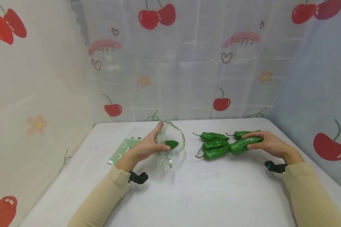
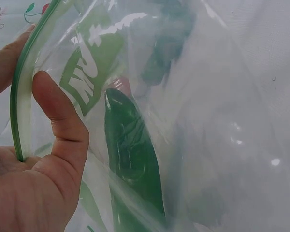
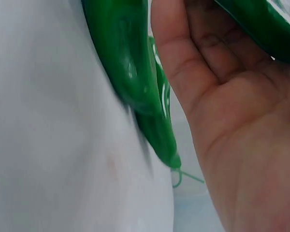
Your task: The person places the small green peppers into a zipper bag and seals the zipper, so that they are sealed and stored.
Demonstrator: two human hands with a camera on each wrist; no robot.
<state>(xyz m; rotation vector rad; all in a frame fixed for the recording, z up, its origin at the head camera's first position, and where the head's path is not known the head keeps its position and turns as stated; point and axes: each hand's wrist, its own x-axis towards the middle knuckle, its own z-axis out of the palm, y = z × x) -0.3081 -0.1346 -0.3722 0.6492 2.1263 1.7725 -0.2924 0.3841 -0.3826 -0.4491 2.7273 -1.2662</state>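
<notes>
My left hand [image 1: 145,147] pinches the rim of a clear zip bag [image 2: 222,145] with a green zip edge. Its thumb lies inside the mouth, which gapes toward the right in the head view. Inside the bag is a green pepper [image 2: 133,159], its tip pointing at the mouth. On the right, my right hand [image 1: 268,145] grips another long green pepper [image 1: 240,147] between thumb and fingers. That pepper's left end is right at several stemmed peppers [image 1: 213,136] lying on the table. One more pepper [image 1: 238,135] lies behind the right fingers, partly hidden.
A flat clear bag with a green printed panel [image 1: 122,150] lies under and behind the left forearm. The white table [image 1: 199,195] is bounded by a printed cloth backdrop [image 1: 184,72] behind and on both sides. Each wrist carries a black band.
</notes>
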